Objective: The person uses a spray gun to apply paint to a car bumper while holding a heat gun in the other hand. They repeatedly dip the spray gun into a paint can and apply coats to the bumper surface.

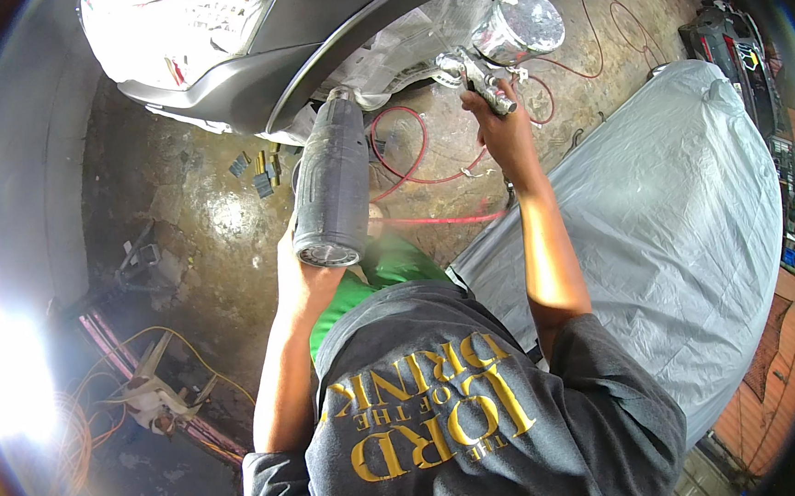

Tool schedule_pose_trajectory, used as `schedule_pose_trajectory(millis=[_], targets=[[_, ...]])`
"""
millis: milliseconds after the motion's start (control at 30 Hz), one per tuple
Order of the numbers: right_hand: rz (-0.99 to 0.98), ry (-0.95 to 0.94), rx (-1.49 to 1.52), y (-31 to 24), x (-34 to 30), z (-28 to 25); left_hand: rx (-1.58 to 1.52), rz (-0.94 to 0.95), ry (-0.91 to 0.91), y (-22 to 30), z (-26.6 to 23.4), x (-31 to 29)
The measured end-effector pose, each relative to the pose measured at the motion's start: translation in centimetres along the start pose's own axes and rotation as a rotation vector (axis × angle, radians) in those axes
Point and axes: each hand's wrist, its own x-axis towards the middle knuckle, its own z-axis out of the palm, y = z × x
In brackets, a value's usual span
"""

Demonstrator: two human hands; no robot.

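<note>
My right hand is wrapped round the handle of a metal spray gun, which has a paint-smeared silver cup on it. The gun is raised beside the wheel arch of a dark grey car. In my left hand is a dark grey, barrel-shaped heat gun. Its short metal nozzle points toward the car's bumper and arch, and its round vented end faces me. The heat gun's body hides its handle and most of my left fingers. Whitish masking sheet lines the arch.
A red hose loops over the stained floor. Small dark and yellowish pieces lie below the bumper. A large grey cover drapes something at right. At left stand a bright lamp and coiled orange cord.
</note>
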Motion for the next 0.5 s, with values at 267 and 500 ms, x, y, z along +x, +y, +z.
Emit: schedule_pose_trajectory(millis=[267, 500], targets=[[-0.023, -0.032, 0.183, 0.9, 2.9, -2.2, -0.05, 0.036, -0.027, 1.6, 0.5, 0.3], [-0.01, 0.156, 0.015, 0.6, 4.5, -2.2, -0.031, 0.058, 0.012, 2.5, 0.7, 0.2]])
